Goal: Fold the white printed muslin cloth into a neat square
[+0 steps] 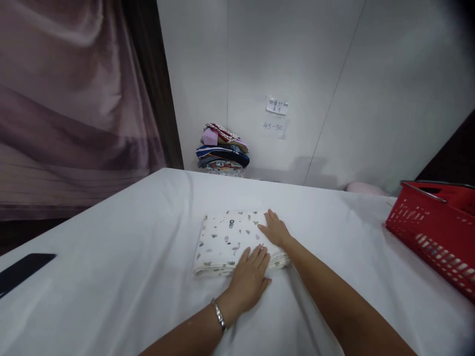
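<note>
Cloth [229, 242] short of far edge of desk [133, 232]: folding looks done, smoothing may remain. Left hand [248, 281], right hand [276, 230] flat on it, fingers [255, 254] slightly parted, gripping nothing.

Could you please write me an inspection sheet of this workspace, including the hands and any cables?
Surface: white cloth, lightly creased.
Job's things: printed fabric, folded, lying flat.
Clutter: red basket at right; dark flat object at left.
Hands: left hand, with bracelet, has fingers on the fabric's near edge; right hand rests on its right side.
Cables: nothing seen.
Surroundings: pale wall with paper notes, stacked cloths before it, pink drape at left.
</note>
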`<control>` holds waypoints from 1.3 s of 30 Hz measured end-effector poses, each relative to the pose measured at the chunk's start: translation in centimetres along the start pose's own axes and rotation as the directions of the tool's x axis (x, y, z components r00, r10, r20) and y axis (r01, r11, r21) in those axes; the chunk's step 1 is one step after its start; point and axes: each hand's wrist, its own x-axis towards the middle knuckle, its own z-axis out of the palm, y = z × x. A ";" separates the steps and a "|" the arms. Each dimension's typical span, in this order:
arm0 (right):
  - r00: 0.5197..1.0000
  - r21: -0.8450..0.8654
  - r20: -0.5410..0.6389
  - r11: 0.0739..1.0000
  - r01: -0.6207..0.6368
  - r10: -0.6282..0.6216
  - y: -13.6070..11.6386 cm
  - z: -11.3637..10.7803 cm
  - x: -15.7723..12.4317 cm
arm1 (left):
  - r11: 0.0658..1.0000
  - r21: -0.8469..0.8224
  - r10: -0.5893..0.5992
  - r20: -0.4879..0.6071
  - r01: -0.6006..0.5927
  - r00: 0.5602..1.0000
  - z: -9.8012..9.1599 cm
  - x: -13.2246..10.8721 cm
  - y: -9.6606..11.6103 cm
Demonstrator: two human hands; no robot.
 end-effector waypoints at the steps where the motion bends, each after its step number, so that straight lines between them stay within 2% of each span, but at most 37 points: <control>1: 1.000 -0.004 -0.003 1.000 0.002 -0.003 0.1 0.0 -0.1 | 1.000 -0.001 -0.001 0.003 0.001 1.000 0.0 0.0 0.0; 6: 1.000 -0.122 0.024 0.992 0.006 -0.003 -0.8 -1.1 0.1 | 1.000 -0.019 -0.023 0.008 0.023 1.000 -0.1 0.0 0.2; 9: 0.994 -0.170 -0.036 0.981 0.097 -0.105 -2.0 -1.4 0.8 | 0.999 -0.025 -0.027 0.032 0.028 0.999 -0.5 -0.1 0.4; 13: 0.953 -0.159 -0.028 0.943 0.293 -0.301 -3.1 0.0 1.6 | 0.998 -0.033 -0.053 0.042 0.055 0.998 -0.6 -0.1 0.6; 18: 0.944 -0.179 -0.027 0.931 0.318 -0.328 -2.8 1.8 2.0 | 0.997 -0.052 -0.061 0.066 0.065 0.996 -0.6 -0.2 0.9; 22: 0.946 -0.189 -0.050 0.933 0.306 -0.320 -2.5 1.9 2.0 | 0.990 -0.127 -0.057 0.070 0.066 0.996 -2.5 0.2 0.8; 24: 0.944 -0.189 -0.057 0.932 0.309 -0.325 -2.5 1.9 2.0 | 0.983 -0.155 -0.094 0.049 0.101 0.994 -4.0 0.6 -0.3; 26: 0.943 -0.185 -0.054 0.931 0.314 -0.329 -2.5 1.9 2.0 | 0.972 -0.120 -0.203 0.013 0.203 0.979 -5.3 0.7 -2.2; 29: 0.946 -0.175 -0.048 0.936 0.307 -0.320 -2.4 1.9 2.1 | 0.889 0.028 -0.458 -0.004 0.457 0.889 -5.9 -0.2 -6.1; 31: 0.947 -0.168 -0.054 0.938 0.303 -0.315 -2.4 2.0 2.1 | 0.824 0.064 -0.566 0.051 0.563 0.823 -5.4 -1.4 -8.2; 34: 0.946 -0.159 -0.052 0.938 0.307 -0.319 -2.3 2.1 2.1 | 0.799 0.038 -0.600 0.120 0.600 0.791 -4.1 -2.9 -9.7; 39: 0.950 -0.055 -0.059 0.952 0.303 -0.306 -2.9 1.1 1.8 | 0.794 0.035 -0.606 0.122 0.607 0.786 -3.6 -3.1 -9.7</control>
